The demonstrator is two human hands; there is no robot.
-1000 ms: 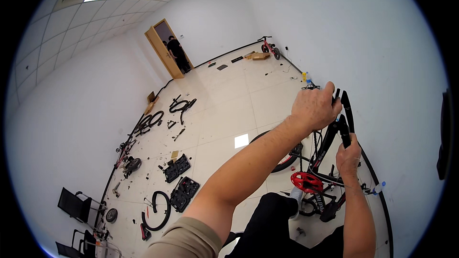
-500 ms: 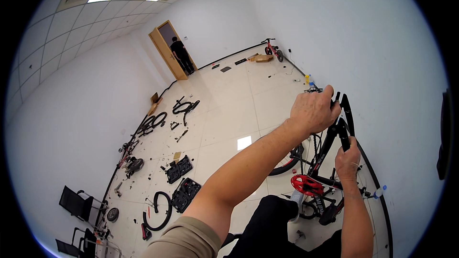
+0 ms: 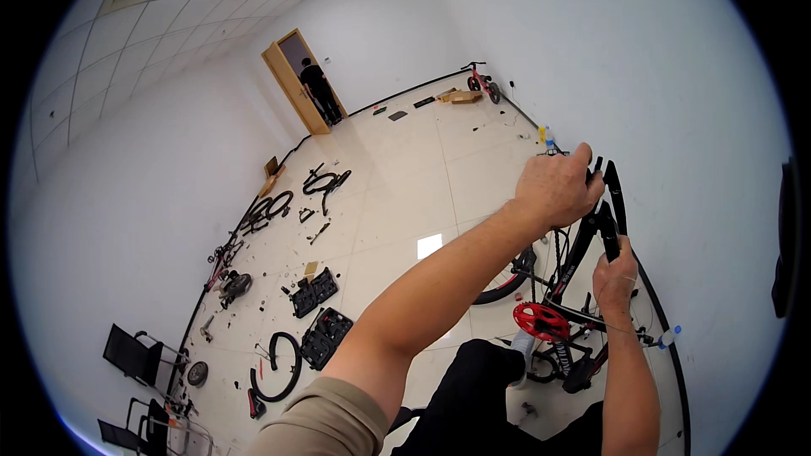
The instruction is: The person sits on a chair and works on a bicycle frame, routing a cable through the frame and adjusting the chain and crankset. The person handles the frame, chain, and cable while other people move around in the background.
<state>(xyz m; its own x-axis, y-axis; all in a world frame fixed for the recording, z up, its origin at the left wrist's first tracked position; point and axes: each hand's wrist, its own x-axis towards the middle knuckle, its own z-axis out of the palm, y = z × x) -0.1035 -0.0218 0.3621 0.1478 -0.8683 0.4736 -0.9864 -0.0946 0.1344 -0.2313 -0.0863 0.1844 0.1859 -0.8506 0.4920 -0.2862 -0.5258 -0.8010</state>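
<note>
Right hand [image 3: 615, 279] looks wrapped around the lower end of a black tube at the top of a black bike frame [image 3: 579, 255], fingers closed up against it. Left hand [image 3: 556, 192] reaches across from the left and is curled at the top of the same frame, just farther off, but its fingertips are hidden behind the hand, so I can't tell what they're pinching, if anything. A pair of black prongs [image 3: 616, 198] pokes up just right of it. The frame itself sits at the near right, close to the right wall, leaning at an angle, with a red chainring [image 3: 541, 322] below the hands and a wheel [image 3: 507, 289] to the left, partly behind the left forearm. There's a clear bottle with a blue end [image 3: 669, 337] right by the wall. Left of all that, on the tiled floor, two black tool cases [image 3: 326, 338] lie open, with a curved black tube or tyre [image 3: 296, 371] nearer. Black chairs [image 3: 135, 350] are at the near left, and loose bike parts run along the left wall. Way at the far end, a small red bike [image 3: 484, 84] stands by some cardboard [image 3: 463, 97], and a person in dark clothes [image 3: 317, 89] is in the open doorway.
</note>
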